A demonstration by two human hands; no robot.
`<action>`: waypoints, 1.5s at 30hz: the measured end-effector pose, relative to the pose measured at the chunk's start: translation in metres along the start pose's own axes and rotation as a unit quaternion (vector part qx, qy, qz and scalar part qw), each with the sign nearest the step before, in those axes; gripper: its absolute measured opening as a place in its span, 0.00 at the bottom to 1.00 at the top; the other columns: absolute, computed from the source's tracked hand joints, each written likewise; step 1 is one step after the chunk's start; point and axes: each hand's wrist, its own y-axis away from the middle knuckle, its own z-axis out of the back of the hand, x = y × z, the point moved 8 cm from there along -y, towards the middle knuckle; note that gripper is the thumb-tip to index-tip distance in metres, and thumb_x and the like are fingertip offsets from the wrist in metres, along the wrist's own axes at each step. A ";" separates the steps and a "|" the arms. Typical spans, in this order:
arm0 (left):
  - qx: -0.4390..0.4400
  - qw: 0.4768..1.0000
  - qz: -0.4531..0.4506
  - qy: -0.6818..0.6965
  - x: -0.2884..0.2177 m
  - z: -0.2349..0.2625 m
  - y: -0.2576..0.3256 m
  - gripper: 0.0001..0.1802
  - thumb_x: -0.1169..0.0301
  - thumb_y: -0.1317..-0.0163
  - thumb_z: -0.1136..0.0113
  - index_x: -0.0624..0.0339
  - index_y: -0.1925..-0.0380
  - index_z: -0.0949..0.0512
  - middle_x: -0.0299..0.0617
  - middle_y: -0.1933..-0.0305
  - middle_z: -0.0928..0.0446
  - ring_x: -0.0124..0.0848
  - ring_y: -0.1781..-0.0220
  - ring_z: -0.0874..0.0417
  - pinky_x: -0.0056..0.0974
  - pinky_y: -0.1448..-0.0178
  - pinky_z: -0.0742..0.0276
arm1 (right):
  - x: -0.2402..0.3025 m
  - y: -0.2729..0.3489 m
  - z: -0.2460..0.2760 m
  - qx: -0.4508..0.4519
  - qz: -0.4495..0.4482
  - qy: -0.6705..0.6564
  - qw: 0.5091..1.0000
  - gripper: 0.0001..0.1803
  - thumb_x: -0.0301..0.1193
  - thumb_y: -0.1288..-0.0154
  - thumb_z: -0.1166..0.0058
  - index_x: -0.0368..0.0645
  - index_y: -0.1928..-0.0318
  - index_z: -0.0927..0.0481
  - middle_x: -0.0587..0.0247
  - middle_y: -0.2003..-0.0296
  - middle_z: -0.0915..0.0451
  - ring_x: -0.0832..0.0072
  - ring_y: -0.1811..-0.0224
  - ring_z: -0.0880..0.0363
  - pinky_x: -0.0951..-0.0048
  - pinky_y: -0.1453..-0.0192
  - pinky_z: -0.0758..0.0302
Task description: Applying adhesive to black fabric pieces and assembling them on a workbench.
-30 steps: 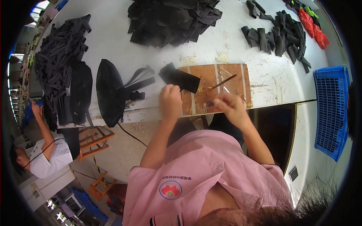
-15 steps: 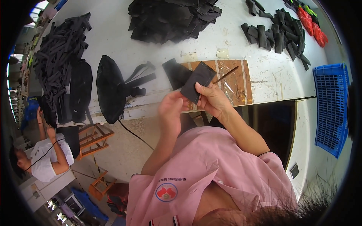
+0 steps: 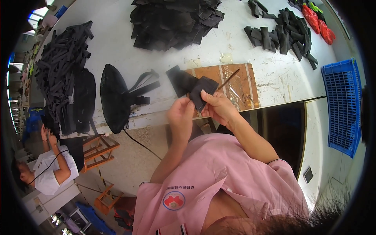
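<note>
Above the front edge of the table, my right hand (image 3: 220, 106) grips a folded rectangular piece of black fabric (image 3: 204, 91), the thumb lying on its upper face. My left hand (image 3: 181, 116) is closed, with thumb and fingers pinched at the lower left edge of the same piece; the fingertips are partly hidden. Another flat black fabric piece (image 3: 181, 81) lies just beyond, partly covered by the held one. Under both sits a brown board (image 3: 246, 88) with clear tape across it. A thin brown stick-like tool (image 3: 230, 78) rests on the board.
A heap of black fabric pieces (image 3: 172, 25) lies at the far middle, rolled black pieces (image 3: 290, 33) at the far right, black strips (image 3: 64, 58) at left. A black strapped item (image 3: 114, 98) lies nearer. A blue crate (image 3: 342, 109) stands right; a co-worker (image 3: 55, 168) sits left.
The held fabric piece has tilted and come slightly nearer my body. My left fingers have closed in at its lower left edge. The whole view has shifted a little.
</note>
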 end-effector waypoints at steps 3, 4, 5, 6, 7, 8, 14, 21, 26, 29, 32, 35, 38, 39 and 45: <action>-0.008 0.992 -0.073 -0.106 -0.015 0.002 -0.001 0.02 0.78 0.44 0.47 0.66 0.72 0.27 0.30 0.77 0.29 0.15 0.76 0.32 0.20 0.73 0.37 | 0.024 0.015 0.003 -0.063 0.109 0.301 0.945 0.17 0.40 0.46 0.43 0.38 0.66 0.26 0.63 0.73 0.24 0.75 0.74 0.25 0.76 0.72 0.29; 0.006 0.985 -0.085 -0.149 -0.019 0.002 -0.002 0.01 0.79 0.44 0.47 0.66 0.73 0.28 0.28 0.78 0.31 0.14 0.76 0.34 0.20 0.73 0.38 | 0.046 0.031 -0.006 -0.116 0.242 0.439 0.858 0.17 0.39 0.48 0.42 0.37 0.68 0.27 0.62 0.74 0.25 0.74 0.76 0.26 0.75 0.73 0.31; 0.044 0.992 -0.057 -0.101 -0.014 -0.004 0.002 0.02 0.80 0.45 0.46 0.66 0.72 0.28 0.28 0.77 0.31 0.13 0.76 0.34 0.20 0.72 0.38 | 0.062 0.054 -0.021 -0.168 0.359 0.557 0.730 0.17 0.37 0.50 0.40 0.36 0.70 0.27 0.60 0.75 0.26 0.73 0.78 0.27 0.75 0.75 0.33; 0.062 0.990 -0.074 -0.107 -0.013 -0.008 0.003 0.02 0.80 0.46 0.45 0.66 0.71 0.27 0.31 0.78 0.30 0.17 0.76 0.31 0.23 0.72 0.35 | 0.065 0.057 -0.033 -0.115 0.391 0.444 0.798 0.14 0.32 0.53 0.38 0.36 0.69 0.26 0.62 0.76 0.28 0.73 0.78 0.28 0.75 0.75 0.32; 0.081 0.986 -0.091 -0.112 -0.011 -0.012 0.005 0.03 0.80 0.47 0.45 0.67 0.71 0.27 0.34 0.78 0.28 0.20 0.76 0.28 0.26 0.72 0.32 | 0.059 0.052 -0.035 -0.071 0.375 0.410 0.828 0.12 0.28 0.54 0.38 0.37 0.69 0.25 0.59 0.76 0.27 0.73 0.78 0.28 0.74 0.75 0.32; 0.056 0.991 -0.083 -0.088 -0.014 -0.014 0.008 0.04 0.79 0.48 0.43 0.66 0.71 0.27 0.35 0.79 0.27 0.20 0.77 0.27 0.28 0.74 0.32 | 0.056 0.048 -0.030 -0.075 0.376 0.399 0.833 0.10 0.26 0.54 0.39 0.36 0.70 0.25 0.59 0.77 0.28 0.72 0.78 0.28 0.74 0.75 0.32; -0.054 0.973 -0.146 -0.168 -0.019 -0.009 0.008 0.06 0.80 0.50 0.44 0.62 0.71 0.28 0.34 0.78 0.27 0.21 0.81 0.29 0.26 0.81 0.36 | 0.059 0.053 -0.031 -0.167 0.462 0.483 0.725 0.06 0.20 0.55 0.47 0.35 0.71 0.24 0.57 0.78 0.29 0.69 0.78 0.28 0.74 0.76 0.32; 0.151 0.962 0.138 0.181 0.023 -0.025 -0.004 0.11 0.82 0.54 0.46 0.63 0.68 0.29 0.35 0.72 0.28 0.17 0.78 0.32 0.23 0.81 0.40 | 0.010 0.021 -0.001 -0.030 0.059 -0.083 0.994 0.01 0.23 0.46 0.45 0.40 0.72 0.22 0.69 0.76 0.27 0.80 0.79 0.31 0.80 0.77 0.35; -0.041 0.970 -0.143 -0.193 -0.015 -0.013 -0.002 0.08 0.85 0.54 0.51 0.68 0.71 0.28 0.37 0.74 0.27 0.16 0.79 0.31 0.22 0.77 0.38 | 0.000 0.016 -0.008 0.074 0.041 -0.112 0.990 0.03 0.27 0.43 0.47 0.42 0.68 0.26 0.72 0.79 0.31 0.81 0.78 0.34 0.81 0.74 0.36; 0.009 0.987 -0.087 -0.137 -0.012 -0.018 -0.006 0.09 0.85 0.52 0.51 0.68 0.68 0.28 0.38 0.73 0.27 0.16 0.83 0.33 0.22 0.80 0.40 | 0.002 0.017 0.000 0.056 0.064 -0.055 0.995 0.04 0.30 0.41 0.48 0.43 0.68 0.28 0.72 0.78 0.30 0.82 0.76 0.33 0.81 0.73 0.35; 0.176 0.948 0.171 0.203 -0.003 -0.047 0.003 0.18 0.87 0.52 0.53 0.67 0.58 0.33 0.42 0.72 0.27 0.15 0.90 0.42 0.20 0.86 0.50 | 0.006 0.023 0.006 0.047 0.059 -0.166 0.983 0.05 0.31 0.41 0.48 0.43 0.69 0.27 0.73 0.78 0.30 0.82 0.76 0.33 0.80 0.71 0.35; 0.355 0.788 0.291 0.411 -0.023 -0.075 0.036 0.20 0.88 0.53 0.53 0.69 0.57 0.35 0.42 0.72 0.27 0.15 0.88 0.41 0.20 0.85 0.50 | 0.019 0.042 -0.004 0.091 0.084 -0.135 0.983 0.07 0.32 0.41 0.47 0.44 0.70 0.27 0.72 0.72 0.30 0.81 0.72 0.32 0.79 0.68 0.34; 0.271 0.953 0.065 0.116 -0.041 -0.065 0.021 0.17 0.85 0.50 0.51 0.70 0.57 0.32 0.39 0.73 0.28 0.18 0.79 0.32 0.21 0.79 0.40 | 0.052 0.054 -0.003 0.146 0.231 -0.064 0.960 0.08 0.33 0.40 0.50 0.40 0.71 0.27 0.70 0.58 0.35 0.82 0.69 0.29 0.79 0.61 0.31; 0.184 0.982 -0.037 -0.027 -0.044 -0.058 0.017 0.13 0.84 0.48 0.49 0.69 0.59 0.29 0.38 0.73 0.28 0.19 0.77 0.29 0.21 0.76 0.37 | 0.058 0.058 -0.002 0.114 0.257 -0.013 0.960 0.09 0.32 0.39 0.51 0.40 0.71 0.27 0.68 0.60 0.35 0.83 0.70 0.30 0.81 0.64 0.31; 0.140 0.978 -0.152 0.019 -0.067 -0.073 0.015 0.06 0.75 0.43 0.46 0.66 0.67 0.27 0.41 0.63 0.28 0.18 0.76 0.32 0.21 0.74 0.36 | 0.090 0.082 -0.013 0.078 0.312 0.126 0.938 0.10 0.33 0.38 0.52 0.39 0.72 0.29 0.67 0.67 0.32 0.85 0.72 0.31 0.84 0.68 0.34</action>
